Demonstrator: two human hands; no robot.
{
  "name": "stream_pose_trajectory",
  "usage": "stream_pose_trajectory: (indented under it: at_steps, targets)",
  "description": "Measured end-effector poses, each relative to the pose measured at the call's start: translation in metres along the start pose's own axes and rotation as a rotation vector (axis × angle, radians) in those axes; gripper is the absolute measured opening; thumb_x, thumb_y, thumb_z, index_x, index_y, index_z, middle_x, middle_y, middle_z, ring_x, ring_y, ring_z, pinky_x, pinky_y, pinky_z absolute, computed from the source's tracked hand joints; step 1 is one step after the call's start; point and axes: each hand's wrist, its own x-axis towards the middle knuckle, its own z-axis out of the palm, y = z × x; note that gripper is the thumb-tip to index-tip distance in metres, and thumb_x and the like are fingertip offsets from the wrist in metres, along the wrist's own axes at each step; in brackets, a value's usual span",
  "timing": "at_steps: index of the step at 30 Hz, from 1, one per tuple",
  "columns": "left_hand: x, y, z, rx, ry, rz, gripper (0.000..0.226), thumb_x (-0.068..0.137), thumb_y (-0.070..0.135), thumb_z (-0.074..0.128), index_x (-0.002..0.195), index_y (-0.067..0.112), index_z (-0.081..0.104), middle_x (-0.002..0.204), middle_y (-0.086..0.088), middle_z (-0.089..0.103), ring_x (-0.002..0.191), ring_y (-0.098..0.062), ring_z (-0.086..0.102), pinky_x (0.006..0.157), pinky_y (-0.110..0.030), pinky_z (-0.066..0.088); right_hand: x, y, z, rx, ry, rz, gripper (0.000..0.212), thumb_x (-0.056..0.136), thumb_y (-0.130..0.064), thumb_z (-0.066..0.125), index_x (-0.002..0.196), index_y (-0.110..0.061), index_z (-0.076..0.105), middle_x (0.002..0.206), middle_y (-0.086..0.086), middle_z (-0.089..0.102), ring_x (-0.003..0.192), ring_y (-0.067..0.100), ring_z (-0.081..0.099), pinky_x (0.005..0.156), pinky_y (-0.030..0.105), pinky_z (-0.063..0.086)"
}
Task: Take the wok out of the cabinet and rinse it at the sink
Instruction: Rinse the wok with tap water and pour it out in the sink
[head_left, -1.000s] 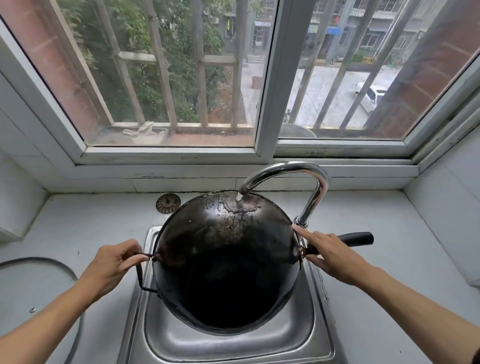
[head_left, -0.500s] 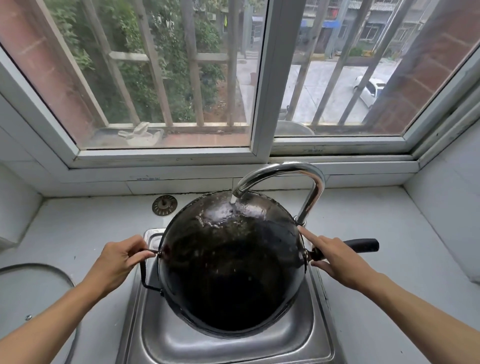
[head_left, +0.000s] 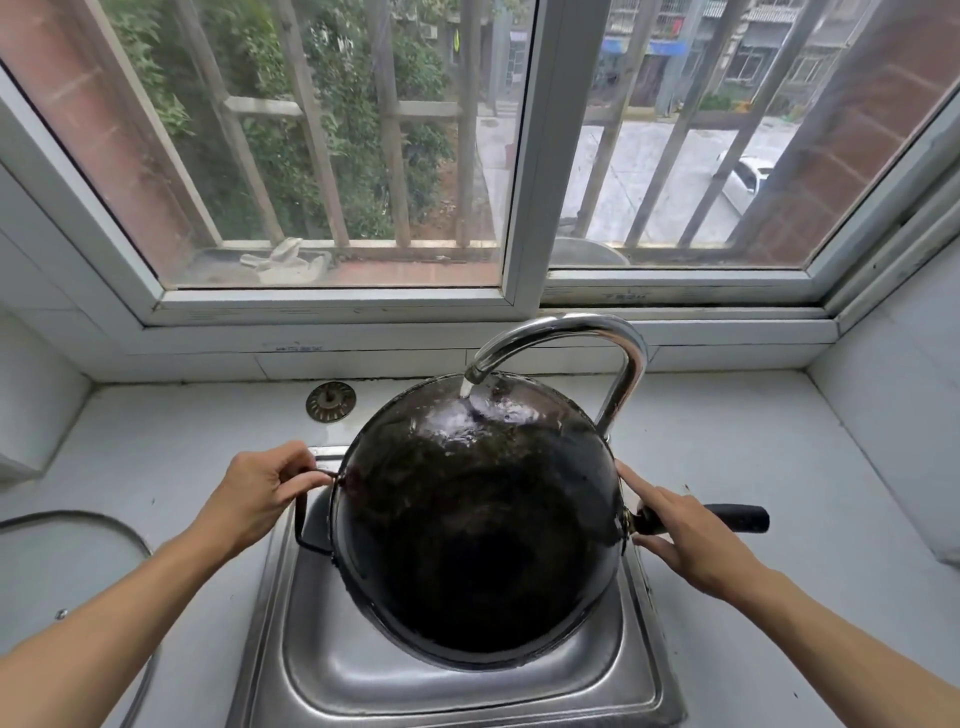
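Note:
The black wok (head_left: 478, 530) is tilted over the steel sink (head_left: 322, 686) with its rounded, stained outer side facing me. Water from the curved chrome faucet (head_left: 597, 332) falls on the wok's upper edge and spreads over the dark metal. My left hand (head_left: 254, 493) pinches the thin wire loop handle on the wok's left side. My right hand (head_left: 696, 540) lies over the long black handle (head_left: 743, 519) where it joins the rim. The handle passes between its fingers, and the index finger stretches along the rim.
A round metal drain strainer (head_left: 330, 401) lies on the white counter (head_left: 753, 457) behind the sink. A glass lid (head_left: 67, 551) rests on the counter at the left. The barred window's sill runs just behind the faucet. Tiled walls close in on both sides.
The wok has shifted slightly right and turned a little under the stream, and water now covers more of its top. Both hands keep their hold on the handles.

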Motion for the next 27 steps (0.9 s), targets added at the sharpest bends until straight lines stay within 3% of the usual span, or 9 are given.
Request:
stream_pose_trajectory:
  at_steps: [6, 14, 18, 23, 27]
  targets:
    - [0.015, 0.019, 0.003, 0.028, 0.013, 0.052, 0.020, 0.078, 0.019, 0.078, 0.070, 0.020, 0.060, 0.058, 0.012, 0.062, 0.052, -0.004, 0.051, 0.050, -0.010, 0.035, -0.013, -0.001, 0.002, 0.091, 0.022, 0.049, 0.098, 0.088, -0.025, 0.070, 0.147, -0.055, -0.001, 0.090, -0.011, 0.054, 0.080, 0.014, 0.052, 0.081, 0.036, 0.049]
    - [0.025, 0.027, 0.009, 0.035, -0.020, 0.047, 0.021, 0.079, 0.029, 0.077, 0.074, 0.018, 0.060, 0.058, -0.004, 0.057, 0.055, -0.015, 0.043, 0.053, -0.022, 0.035, -0.032, 0.001, 0.013, 0.167, 0.023, 0.095, 0.098, 0.087, -0.023, 0.072, 0.145, -0.060, 0.002, 0.090, -0.010, 0.058, 0.082, 0.016, 0.058, 0.084, 0.036, 0.052]
    - [0.024, 0.029, 0.011, 0.049, -0.018, 0.037, 0.020, 0.080, 0.030, 0.076, 0.077, 0.018, 0.060, 0.064, -0.004, 0.061, 0.061, -0.021, 0.053, 0.060, -0.031, 0.043, -0.034, 0.000, 0.010, 0.159, 0.031, 0.113, 0.099, 0.086, -0.024, 0.073, 0.145, -0.060, 0.003, 0.090, -0.011, 0.059, 0.082, 0.015, 0.059, 0.083, 0.037, 0.052]
    - [0.023, 0.021, 0.014, -0.005, 0.037, -0.013, 0.014, 0.081, 0.024, 0.076, 0.079, 0.019, 0.063, 0.073, -0.004, 0.068, 0.067, -0.021, 0.064, 0.063, -0.032, 0.050, -0.025, -0.005, -0.004, 0.097, 0.029, 0.077, 0.099, 0.085, -0.024, 0.073, 0.146, -0.059, 0.003, 0.087, -0.014, 0.057, 0.080, 0.013, 0.058, 0.080, 0.036, 0.052]
    - [0.017, 0.006, 0.012, -0.037, 0.064, -0.053, 0.013, 0.081, 0.023, 0.076, 0.078, 0.024, 0.063, 0.071, -0.001, 0.067, 0.066, -0.018, 0.064, 0.060, -0.017, 0.046, -0.014, -0.012, -0.018, 0.047, 0.003, 0.029, 0.101, 0.084, -0.025, 0.074, 0.146, -0.058, 0.001, 0.089, -0.013, 0.059, 0.081, 0.014, 0.058, 0.081, 0.035, 0.052]
